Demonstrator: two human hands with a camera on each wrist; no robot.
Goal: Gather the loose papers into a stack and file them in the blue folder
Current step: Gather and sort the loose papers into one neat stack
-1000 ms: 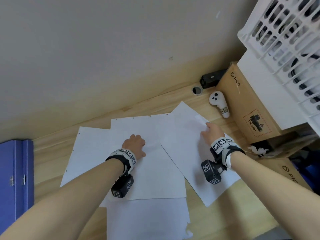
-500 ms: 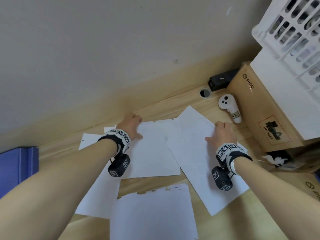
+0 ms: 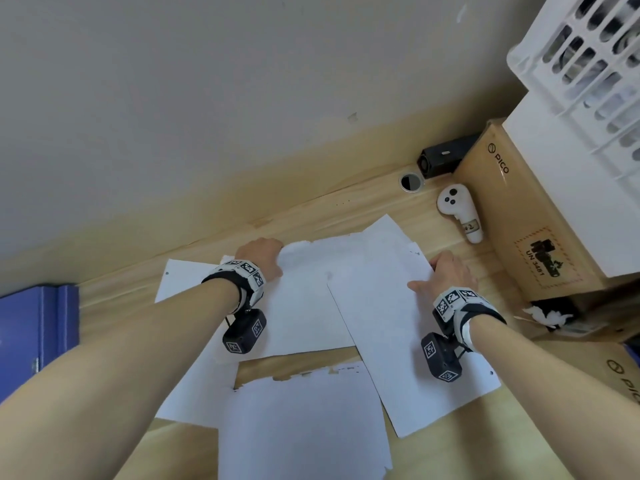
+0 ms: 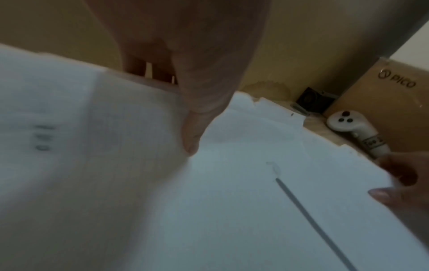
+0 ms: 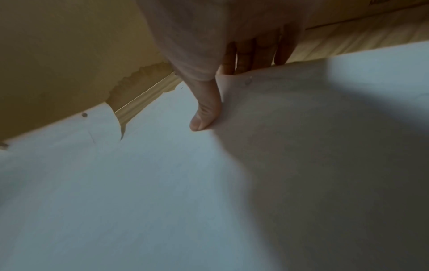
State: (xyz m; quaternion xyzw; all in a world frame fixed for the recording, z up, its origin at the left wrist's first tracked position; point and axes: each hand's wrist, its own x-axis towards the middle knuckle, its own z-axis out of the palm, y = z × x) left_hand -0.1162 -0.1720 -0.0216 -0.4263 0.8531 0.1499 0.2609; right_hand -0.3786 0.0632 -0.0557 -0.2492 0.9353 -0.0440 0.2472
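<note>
Leftmost, the blue folder (image 3: 34, 341) lies shut at the table's left edge, well apart from the papers. Next, the left hand (image 3: 261, 258) has its fingers hooked over the far edge of the middle sheet (image 3: 304, 306), thumb pressed on top, pinching it. To its right, the right hand (image 3: 446, 275) pinches the right edge of the angled sheet (image 3: 398, 341) in the same way, fingers beneath and thumb above. A torn sheet (image 3: 301, 427) lies nearest, and another sheet (image 3: 183, 282) pokes out at the left under the forearm.

The step in hand looks like drawing the two held sheets together. Done well, both hands would slide inward with edges low on the table, letting one sheet ride over the other, then square the corners before collecting the torn sheet, whose ragged edge may snag or rip further.

Further right, a white controller (image 3: 457, 213) rests against a cardboard box (image 3: 540, 220), near the angled sheet's far corner, so a wide sweep could knock it. A white crate (image 3: 588, 64) sits on top.
</note>
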